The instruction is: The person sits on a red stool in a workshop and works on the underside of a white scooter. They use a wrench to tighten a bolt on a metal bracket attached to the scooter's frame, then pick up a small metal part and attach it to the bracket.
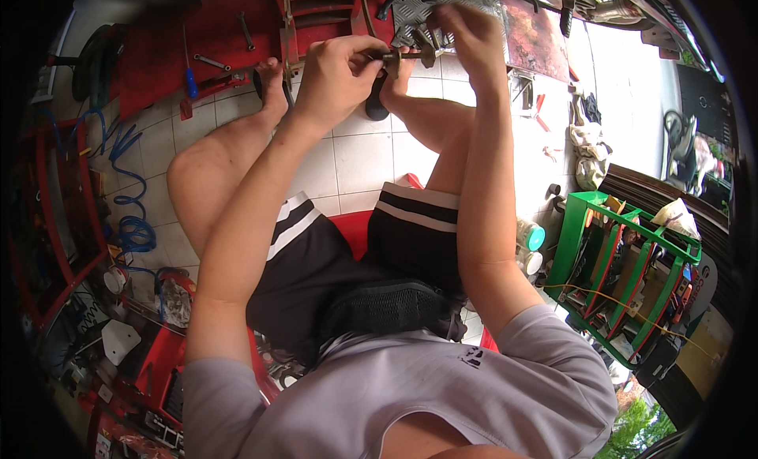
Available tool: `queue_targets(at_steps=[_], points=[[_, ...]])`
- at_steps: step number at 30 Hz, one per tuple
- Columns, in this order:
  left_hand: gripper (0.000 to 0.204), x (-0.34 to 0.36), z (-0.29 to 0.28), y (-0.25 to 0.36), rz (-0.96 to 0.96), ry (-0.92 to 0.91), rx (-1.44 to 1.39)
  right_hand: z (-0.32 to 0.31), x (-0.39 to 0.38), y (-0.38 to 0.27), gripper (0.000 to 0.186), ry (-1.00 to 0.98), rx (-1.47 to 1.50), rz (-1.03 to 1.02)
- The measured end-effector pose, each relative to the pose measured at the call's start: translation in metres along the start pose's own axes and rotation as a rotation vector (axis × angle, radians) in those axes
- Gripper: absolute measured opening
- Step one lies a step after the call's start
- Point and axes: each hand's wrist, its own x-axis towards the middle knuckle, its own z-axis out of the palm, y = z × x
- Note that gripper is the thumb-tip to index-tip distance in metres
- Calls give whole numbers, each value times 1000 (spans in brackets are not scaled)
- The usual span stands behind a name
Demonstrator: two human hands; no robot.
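My left hand [339, 78] is raised above the floor, its fingers closed on one end of a metal shaft [410, 56]. The shaft lies roughly level and carries round metal collars, one near my left fingers and one farther right. My right hand [472, 41] is up beyond the shaft's right end, fingers bent and smeared by motion. Whether it holds anything cannot be made out. A dimpled metal plate [407, 13] is behind the hands. My bare feet and knees are below and around the work.
On the red lift platform [158, 64] at far left lie a blue-handled screwdriver [190, 82] and two wrenches [212, 62]. A coiled blue air hose [136, 232] rests on the left floor. A green shelf rack [584, 238] with tools stands at right, jars [534, 238] beside it.
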Motion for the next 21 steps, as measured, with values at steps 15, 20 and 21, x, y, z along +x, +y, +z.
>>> queue_targets(at_steps=[15, 20, 21], points=[[18, -2, 1, 7, -158, -54, -32, -1, -5, 21, 38, -455, -387, 361], [15, -1, 7, 2, -46, 16, -96, -4, -1, 19, 42, -328, -379, 377], [16, -1, 7, 2, -48, 11, -65, -4, -1, 19, 43, -311, -334, 390]])
